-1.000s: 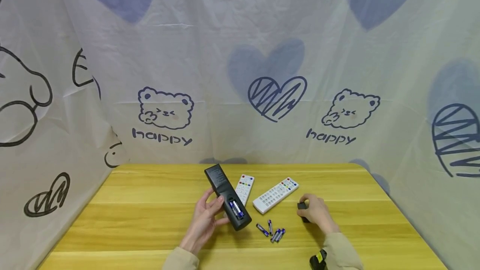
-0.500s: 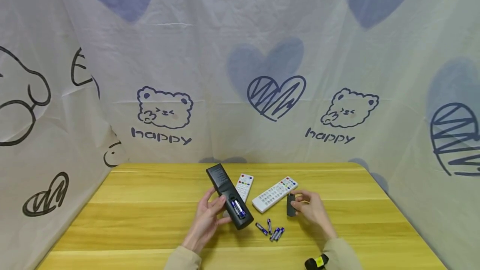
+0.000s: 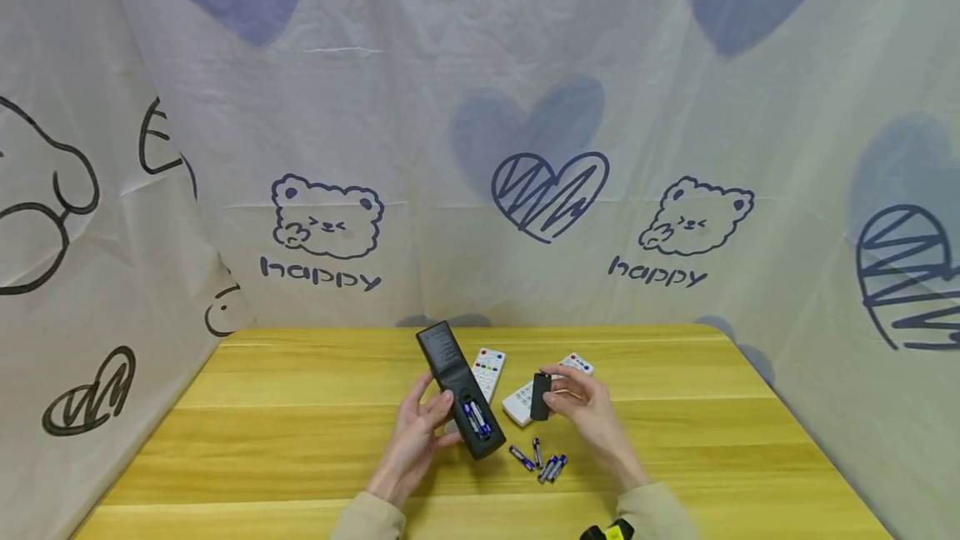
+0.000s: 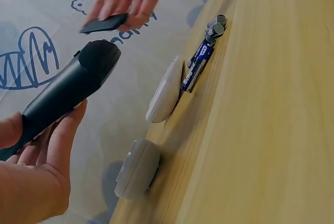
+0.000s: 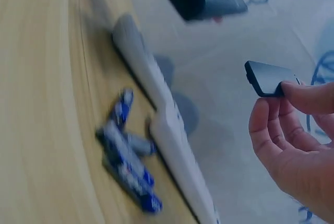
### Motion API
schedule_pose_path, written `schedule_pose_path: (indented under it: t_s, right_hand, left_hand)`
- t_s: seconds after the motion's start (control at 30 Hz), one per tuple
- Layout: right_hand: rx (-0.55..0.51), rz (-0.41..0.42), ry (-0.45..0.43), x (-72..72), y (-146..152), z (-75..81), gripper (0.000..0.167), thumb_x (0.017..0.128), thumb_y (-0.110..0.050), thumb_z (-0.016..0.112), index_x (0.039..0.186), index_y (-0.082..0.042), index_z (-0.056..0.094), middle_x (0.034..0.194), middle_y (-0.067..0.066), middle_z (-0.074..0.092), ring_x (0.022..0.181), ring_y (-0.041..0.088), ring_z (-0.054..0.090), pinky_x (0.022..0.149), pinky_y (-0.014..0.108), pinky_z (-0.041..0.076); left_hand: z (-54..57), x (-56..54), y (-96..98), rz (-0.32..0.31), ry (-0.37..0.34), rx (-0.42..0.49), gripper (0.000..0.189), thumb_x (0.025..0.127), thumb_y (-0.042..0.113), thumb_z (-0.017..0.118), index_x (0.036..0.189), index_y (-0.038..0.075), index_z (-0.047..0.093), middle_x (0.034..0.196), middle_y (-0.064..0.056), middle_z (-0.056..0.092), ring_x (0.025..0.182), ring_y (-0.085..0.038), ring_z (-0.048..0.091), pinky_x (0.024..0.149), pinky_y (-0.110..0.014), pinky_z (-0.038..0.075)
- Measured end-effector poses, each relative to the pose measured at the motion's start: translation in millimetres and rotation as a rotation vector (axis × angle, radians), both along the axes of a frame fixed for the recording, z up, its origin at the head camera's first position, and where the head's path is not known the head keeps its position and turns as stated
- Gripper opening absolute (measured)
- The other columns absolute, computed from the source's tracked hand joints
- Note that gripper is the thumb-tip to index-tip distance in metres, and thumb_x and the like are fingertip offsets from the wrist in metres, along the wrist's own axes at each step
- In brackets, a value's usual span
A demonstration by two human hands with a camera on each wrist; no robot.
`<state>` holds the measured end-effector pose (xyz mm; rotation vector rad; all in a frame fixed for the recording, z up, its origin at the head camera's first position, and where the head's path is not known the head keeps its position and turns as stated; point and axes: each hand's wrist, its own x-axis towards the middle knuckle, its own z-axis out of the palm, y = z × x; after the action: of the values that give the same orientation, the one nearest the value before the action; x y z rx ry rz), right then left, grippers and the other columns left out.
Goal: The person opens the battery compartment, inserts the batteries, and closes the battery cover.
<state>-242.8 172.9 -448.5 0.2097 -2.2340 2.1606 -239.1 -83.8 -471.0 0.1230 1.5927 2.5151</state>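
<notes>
My left hand [image 3: 416, 432] grips a black remote control [image 3: 450, 365], tilted above the table with its back facing me. In its uncovered battery compartment lie blue-and-silver batteries [image 3: 476, 419]. My right hand [image 3: 588, 415] pinches a small black battery cover [image 3: 540, 397] between thumb and fingers, held in the air to the right of the remote. The right wrist view shows the same battery cover [image 5: 271, 78] at the fingertips. From the left wrist view, the cover [image 4: 104, 24] hangs just beyond the end of the black remote [image 4: 68, 85], apart from it.
Several loose batteries [image 3: 551, 469] lie on the wooden table [image 3: 300, 440] below the hands. One white remote [image 3: 489, 369] lies behind the black one. Another white remote [image 3: 517, 407] lies partly hidden behind my right hand. A printed cloth [image 3: 435, 257] hangs behind the table.
My right hand has lifted the battery cover off the table and carried it left toward the black remote, turning it upright. The left hand with the remote has barely shifted.
</notes>
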Motion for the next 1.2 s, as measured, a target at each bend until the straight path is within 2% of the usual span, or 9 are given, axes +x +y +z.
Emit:
schedule_pose_path:
  t_s: [0.1,0.27,0.5,0.77,1.0,1.2]
  right_hand:
    - [0.011,0.043,0.054,3.7,-13,3.0,0.043,0.09,0.009,0.065,0.132,0.008,0.056,0.101,0.015,0.066,0.083,0.007,0.067,0.078,0.021,0.06]
    - [0.056,0.075,0.197,8.6,-32,4.8,0.039,0.089,0.005,0.069,0.127,0.011,0.059,0.102,0.029,0.066,0.084,0.003,0.066,0.075,0.017,0.059]
    - [0.049,0.124,0.263,12.3,-48,3.2,0.037,0.088,0.004,0.071,0.122,0.013,0.061,0.1,0.035,0.065,0.085,0.002,0.065,0.077,0.019,0.06]
    - [0.117,0.166,0.318,12.9,-54,-2.2,0.031,0.091,-0.002,0.07,0.119,0.008,0.065,0.096,0.032,0.067,0.084,0.0,0.064,0.077,0.018,0.06]
    - [0.158,0.207,0.419,14.1,-56,-6.1,0.028,0.092,-0.002,0.069,0.119,0.008,0.065,0.091,0.029,0.068,0.084,-0.002,0.063,0.08,0.018,0.061]
    - [0.223,0.221,0.472,15.7,-56,-6.7,0.023,0.091,-0.002,0.07,0.114,0.003,0.07,0.09,0.023,0.07,0.083,-0.004,0.061,0.075,0.02,0.061]
  left_hand:
    - [0.4,-0.1,1.3,0.001,0.003,-0.021,0.065,0.103,0.013,0.055,0.159,0.011,0.022,0.114,0.006,0.073,0.095,-0.008,0.07,0.075,-0.029,0.064]
    - [1.2,0.1,2.7,-0.007,0.005,-0.051,0.065,0.103,0.012,0.056,0.159,0.013,0.024,0.114,0.004,0.074,0.093,-0.008,0.07,0.075,-0.027,0.062]
    - [2.1,0.5,2.4,-0.03,0.013,-0.079,0.065,0.102,0.017,0.058,0.158,0.013,0.026,0.115,0.002,0.073,0.091,-0.008,0.07,0.074,-0.025,0.061]
    - [3.4,0.6,2.8,-0.067,0.031,-0.11,0.064,0.103,0.018,0.057,0.158,0.012,0.026,0.115,0.002,0.073,0.092,-0.006,0.069,0.072,-0.024,0.06]
    - [3.8,0.9,0.7,-0.094,0.043,-0.119,0.066,0.103,0.019,0.057,0.159,0.011,0.023,0.115,0.003,0.073,0.093,-0.005,0.069,0.071,-0.023,0.059]
    - [3.2,0.8,-0.3,-0.108,0.044,-0.125,0.066,0.103,0.021,0.057,0.159,0.011,0.024,0.117,0.002,0.072,0.095,-0.006,0.069,0.072,-0.023,0.059]
